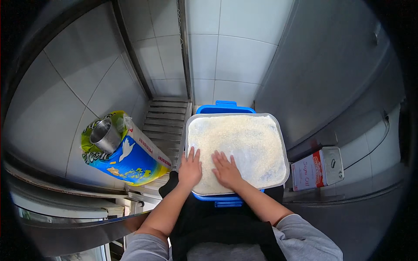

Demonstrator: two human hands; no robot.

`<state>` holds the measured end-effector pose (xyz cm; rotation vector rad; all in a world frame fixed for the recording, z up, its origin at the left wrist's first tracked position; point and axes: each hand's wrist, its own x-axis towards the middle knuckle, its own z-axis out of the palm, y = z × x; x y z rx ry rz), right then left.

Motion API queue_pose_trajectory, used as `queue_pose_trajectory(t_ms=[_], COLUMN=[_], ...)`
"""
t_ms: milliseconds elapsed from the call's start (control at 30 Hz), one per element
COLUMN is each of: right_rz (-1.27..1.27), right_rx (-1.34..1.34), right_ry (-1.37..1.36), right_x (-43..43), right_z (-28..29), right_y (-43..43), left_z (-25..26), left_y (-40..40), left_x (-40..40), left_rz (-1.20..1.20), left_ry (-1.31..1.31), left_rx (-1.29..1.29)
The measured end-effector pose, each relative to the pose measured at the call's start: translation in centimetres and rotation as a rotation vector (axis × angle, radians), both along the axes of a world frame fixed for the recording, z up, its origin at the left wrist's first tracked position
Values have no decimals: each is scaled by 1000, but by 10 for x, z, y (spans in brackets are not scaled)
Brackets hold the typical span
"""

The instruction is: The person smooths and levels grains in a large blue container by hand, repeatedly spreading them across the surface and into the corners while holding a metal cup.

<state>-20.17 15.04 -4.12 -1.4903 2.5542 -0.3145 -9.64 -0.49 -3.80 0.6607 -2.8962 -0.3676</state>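
Observation:
A pale, shallow rectangular tray (285, 156) rests on a blue-rimmed container (225, 107) in front of me. Whitish grains that look like uncooked rice (261, 130) are spread thinly in it, with the tray's bottom showing through near the middle. My left hand (191, 168) lies at the tray's left edge with its fingers apart. Flat on the grains, a little right of it, is my right hand (227, 171), fingers spread. Neither hand grips anything.
At left, a large printed plastic sack (140, 163) stands on a slatted metal rack (165, 119), with a metal cup (106, 135) on its top. A rectangular oil tin (331, 166) is at right, below a large grey metal panel (320, 71). Tiled walls rise behind.

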Motion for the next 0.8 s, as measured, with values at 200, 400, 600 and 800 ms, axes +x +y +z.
queue_pose_trajectory(t_ms=[200,400,600,800], right_rz=[-210,-103,-85,-110], right_rx=[-103,-80,-151,-169], right_ry=[76,5,13,42], right_x=[-56,-82,-76,-80], right_z=[-4,-4,-18,-14], right_y=[-54,-80,-111,-121], left_z=[0,2,2,7], left_y=[2,2,0,0], left_x=[-2,-1,-5,-4], left_rz=[-16,-21,-59,-58], left_ry=[20,24,43,66], left_rx=[-11,10,-10,-5])
